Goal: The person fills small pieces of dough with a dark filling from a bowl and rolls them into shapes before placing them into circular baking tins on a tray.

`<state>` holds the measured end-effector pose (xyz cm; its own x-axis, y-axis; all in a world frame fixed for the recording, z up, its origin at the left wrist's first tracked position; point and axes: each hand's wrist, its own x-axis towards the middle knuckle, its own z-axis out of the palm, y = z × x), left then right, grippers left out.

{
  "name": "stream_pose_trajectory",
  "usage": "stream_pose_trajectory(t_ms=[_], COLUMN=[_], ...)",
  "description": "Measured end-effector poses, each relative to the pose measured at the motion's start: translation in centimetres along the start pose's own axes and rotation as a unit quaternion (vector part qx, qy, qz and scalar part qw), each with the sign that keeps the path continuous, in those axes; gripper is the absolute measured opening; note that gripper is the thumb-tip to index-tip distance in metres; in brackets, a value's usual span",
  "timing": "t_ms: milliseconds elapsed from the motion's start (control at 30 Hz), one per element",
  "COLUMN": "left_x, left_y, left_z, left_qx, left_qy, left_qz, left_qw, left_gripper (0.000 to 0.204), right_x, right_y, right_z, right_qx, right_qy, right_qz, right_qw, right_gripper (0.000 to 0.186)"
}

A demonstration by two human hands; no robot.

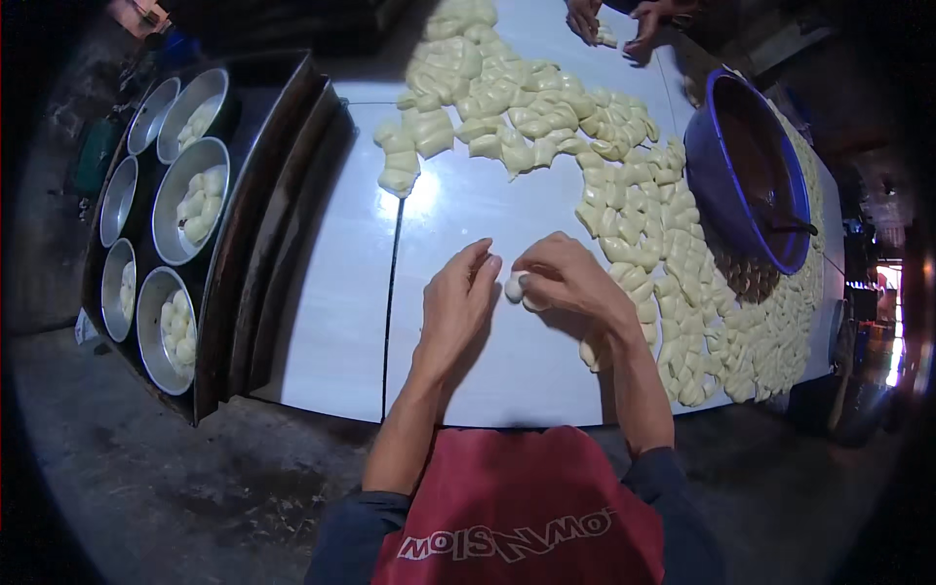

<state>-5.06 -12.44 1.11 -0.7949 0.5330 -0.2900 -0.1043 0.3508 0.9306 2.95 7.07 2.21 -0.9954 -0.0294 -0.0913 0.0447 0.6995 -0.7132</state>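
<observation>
My right hand (573, 280) is curled over a small piece of dough (515, 286) on the white tabletop (456, 378), its fingers and thumb closed around it. Part of the dough pokes out, pale and rounded, on the side toward my left hand. Just left of it, my left hand (458, 298) stands on edge with the fingers stretched forward, and nothing shows in it. Beyond and to the right of my hands spreads a broad layer of pale yellow cut dough pieces (634, 195), lying close together.
At the left, a dark tray (244, 185) holds several round metal pans, some with dough balls (200, 207). A blue basin (704, 180) with brown contents and a dark-handled tool stands on the right. Another person's hands (614, 24) work dough at the far edge.
</observation>
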Motion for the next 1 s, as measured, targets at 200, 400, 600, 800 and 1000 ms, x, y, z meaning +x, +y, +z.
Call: stream_pose_trajectory(t_ms=[200, 400, 600, 800, 1000], left_x=[0.1, 0.0, 0.2, 5.6, 17.0], left_y=[-0.6, -0.6, -0.2, -0.2, -1.7], left_z=[0.5, 1.0, -1.9, -9.4, -12.3], left_qx=[0.049, 0.032, 0.091, 0.114, 0.223], left_qy=[-0.061, -0.072, 0.001, 0.168, 0.227], left_qz=[-0.002, -0.015, 0.047, 0.039, 0.182], left_qw=[0.997, 0.997, 0.995, 0.978, 0.930], left_gripper=[0.044, 0.038, 0.044, 0.032, 0.041], right_x=[-0.5, -1.3, 6.6, 18.5, 20.3], right_y=[-1.1, -0.5, -2.8, -4.2, -3.8], right_z=[-0.1, 0.2, 1.5, 8.3, 8.4], right_qx=[0.074, 0.037, -0.025, -0.171, -0.028], right_qy=[0.076, -0.012, 0.152, 0.226, 0.245], right_qz=[0.102, 0.154, 0.094, -0.007, -0.035], right_qw=[0.989, 0.987, 0.984, 0.959, 0.968], right_gripper=[0.033, 0.032, 0.031, 0.050, 0.037])
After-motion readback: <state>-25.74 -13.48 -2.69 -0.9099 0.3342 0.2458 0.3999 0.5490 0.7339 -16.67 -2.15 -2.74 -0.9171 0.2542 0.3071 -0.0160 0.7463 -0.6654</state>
